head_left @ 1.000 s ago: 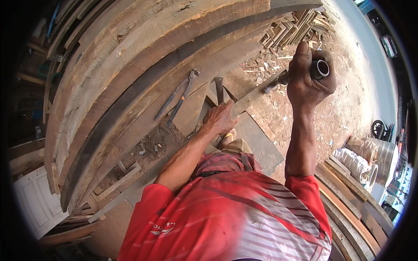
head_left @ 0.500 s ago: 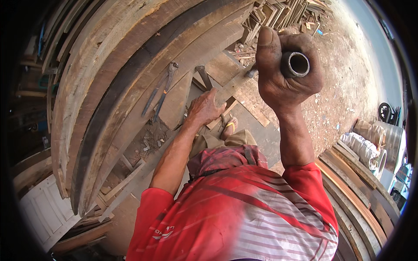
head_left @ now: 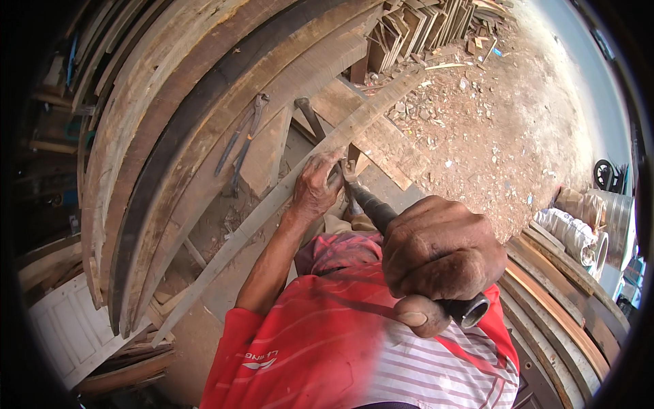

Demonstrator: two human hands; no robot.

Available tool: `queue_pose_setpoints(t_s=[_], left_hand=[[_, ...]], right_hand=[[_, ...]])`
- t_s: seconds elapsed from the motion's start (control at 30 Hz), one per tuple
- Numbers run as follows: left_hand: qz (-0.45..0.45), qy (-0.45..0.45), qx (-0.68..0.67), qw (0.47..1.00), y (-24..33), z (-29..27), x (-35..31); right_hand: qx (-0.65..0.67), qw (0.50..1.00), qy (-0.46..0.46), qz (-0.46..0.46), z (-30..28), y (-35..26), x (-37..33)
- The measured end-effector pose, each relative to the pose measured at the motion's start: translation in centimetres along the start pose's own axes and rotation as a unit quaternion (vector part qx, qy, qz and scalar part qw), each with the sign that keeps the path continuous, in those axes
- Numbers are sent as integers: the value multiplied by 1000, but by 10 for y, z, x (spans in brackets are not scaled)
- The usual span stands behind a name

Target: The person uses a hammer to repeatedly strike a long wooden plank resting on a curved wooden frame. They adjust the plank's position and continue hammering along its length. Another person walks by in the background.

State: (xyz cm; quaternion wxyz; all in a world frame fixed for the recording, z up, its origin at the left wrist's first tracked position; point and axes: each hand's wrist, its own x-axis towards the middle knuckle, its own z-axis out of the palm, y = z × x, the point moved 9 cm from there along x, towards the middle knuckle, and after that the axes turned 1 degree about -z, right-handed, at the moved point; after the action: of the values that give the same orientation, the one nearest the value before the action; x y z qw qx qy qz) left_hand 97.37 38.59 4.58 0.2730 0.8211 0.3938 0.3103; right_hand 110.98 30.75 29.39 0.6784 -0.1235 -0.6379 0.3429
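My right hand (head_left: 443, 255) is wrapped round the dark tubular handle of a hammer (head_left: 373, 206), whose open hollow end sticks out below the fist. The hammer's head lies low at the edge of a long narrow wooden plank (head_left: 252, 225), close to my left fingers. My left hand (head_left: 317, 185) grips the plank at that spot, with its fingertips partly hidden. Beyond it, a dark metal bar (head_left: 310, 117) with a thick end slants down behind the plank. A pair of long-handled pincers (head_left: 245, 142) lies on boards to the left.
Large curved timbers (head_left: 197, 129) fill the left side. Short boards (head_left: 415, 31) stand stacked at the far end, and litter dots the dirt floor (head_left: 490, 129). More planks (head_left: 552, 300) and a white sack (head_left: 562, 228) are at the right. A white panelled door (head_left: 71, 327) lies lower left.
My right hand has swung down and toward me, bringing the hammer head from above the plank to beside my left hand. The left hand has shifted slightly; more of the plank shows.
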Motion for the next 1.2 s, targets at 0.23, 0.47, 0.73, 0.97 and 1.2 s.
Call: queue_pose_setpoints(t_s=[0.23, 0.47, 0.73, 0.97, 1.2], left_hand=[[-2, -47, -119, 992, 0, 10, -74], [-93, 0, -79, 993, -16, -12, -160], [-493, -113, 104, 856, -151, -49, -344], [-502, -252, 3, 828, -116, -10, -350], [-324, -68, -108, 938, -55, -4, -206]], right_hand=[[90, 989, -59, 101, 43, -20, -28], [91, 920, -197, 327, 107, 1, -95], [-38, 905, -152, 396, 99, 8, -131], [-103, 892, -158, 412, 96, 23, -140], [-79, 894, -49, 439, 38, 31, -134]])
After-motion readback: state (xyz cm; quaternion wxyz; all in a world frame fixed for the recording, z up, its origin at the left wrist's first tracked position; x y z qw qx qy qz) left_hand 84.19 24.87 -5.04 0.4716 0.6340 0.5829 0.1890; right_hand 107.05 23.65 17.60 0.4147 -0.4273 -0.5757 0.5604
